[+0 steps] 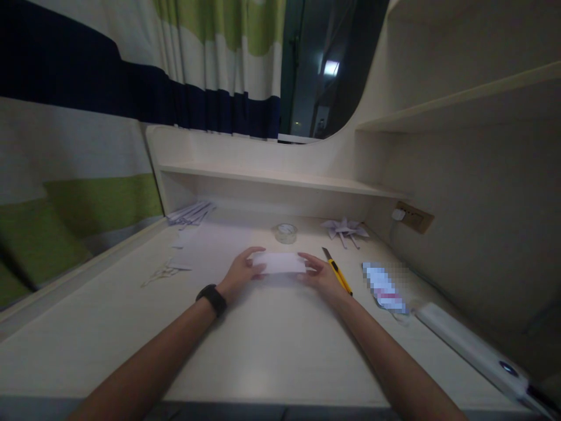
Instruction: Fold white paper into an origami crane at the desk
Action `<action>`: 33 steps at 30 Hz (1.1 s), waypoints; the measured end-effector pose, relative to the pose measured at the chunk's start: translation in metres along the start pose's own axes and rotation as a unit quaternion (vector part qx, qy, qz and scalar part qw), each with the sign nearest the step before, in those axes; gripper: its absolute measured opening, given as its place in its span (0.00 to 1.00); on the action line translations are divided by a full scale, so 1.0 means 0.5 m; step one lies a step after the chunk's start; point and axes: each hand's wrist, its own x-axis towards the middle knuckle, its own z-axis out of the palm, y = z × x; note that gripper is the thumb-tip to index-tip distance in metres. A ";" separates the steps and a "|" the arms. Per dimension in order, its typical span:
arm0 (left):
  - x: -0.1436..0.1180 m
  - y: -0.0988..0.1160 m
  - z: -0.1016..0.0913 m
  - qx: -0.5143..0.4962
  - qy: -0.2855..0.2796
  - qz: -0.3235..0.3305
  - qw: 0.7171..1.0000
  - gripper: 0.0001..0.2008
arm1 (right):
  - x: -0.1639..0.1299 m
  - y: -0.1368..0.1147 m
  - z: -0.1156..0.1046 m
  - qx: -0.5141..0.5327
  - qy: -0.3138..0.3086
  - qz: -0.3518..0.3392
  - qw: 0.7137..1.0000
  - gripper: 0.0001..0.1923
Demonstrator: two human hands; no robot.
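A small white rectangle of paper (280, 263) is held just over the desk, stretched between both hands. Its left end sits between the thumb and fingers of my left hand (242, 272), which has a black watch at the wrist. My right hand (323, 276) grips the opposite end the same way. Close by on the right lies a yellow utility knife (338, 272) with its blade pointing away from me. Behind the paper stands a roll of clear tape (286, 233). Larger white sheets (214, 242) lie flat to the left of my left hand.
Folded paper strips (190, 214) are piled at the back left, with thin scraps (164, 271) nearer. Folded paper pinwheel shapes (345, 230) rest at the back right. A blurred-out phone-like object (384, 287) and a long white bar (471, 345) lie along the right side, under a wall socket (416, 217).
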 end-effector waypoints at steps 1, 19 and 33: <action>0.001 -0.002 -0.001 0.005 0.006 0.002 1.000 0.24 | -0.002 0.001 0.003 -0.002 -0.001 0.001 1.000 0.34; -0.004 0.007 0.005 0.217 -0.090 0.111 0.966 0.22 | -0.009 -0.003 0.032 0.087 0.080 0.062 0.991 0.20; -0.011 -0.001 0.017 0.185 -0.078 0.048 0.978 0.19 | -0.004 0.001 0.029 0.123 0.074 0.064 0.988 0.17</action>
